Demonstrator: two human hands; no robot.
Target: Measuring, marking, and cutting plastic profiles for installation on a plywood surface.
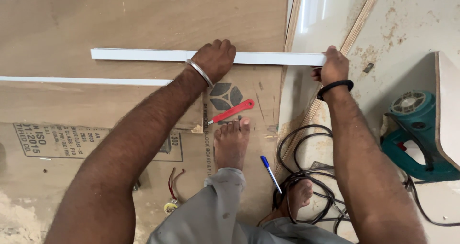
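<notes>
A long white strip lies across a brown plywood sheet. My left hand presses down on the strip near its middle, a metal bangle on the wrist. My right hand grips the strip's right end, past the plywood's edge, with a black band on the wrist. A second white strip lies lower on the left, partly hidden by my left arm.
My bare feet rest on the plywood. A red-handled cutter lies by the toes, a blue pen beside a coil of black cable. A green power saw sits at the right; thin wood strips lean at the top.
</notes>
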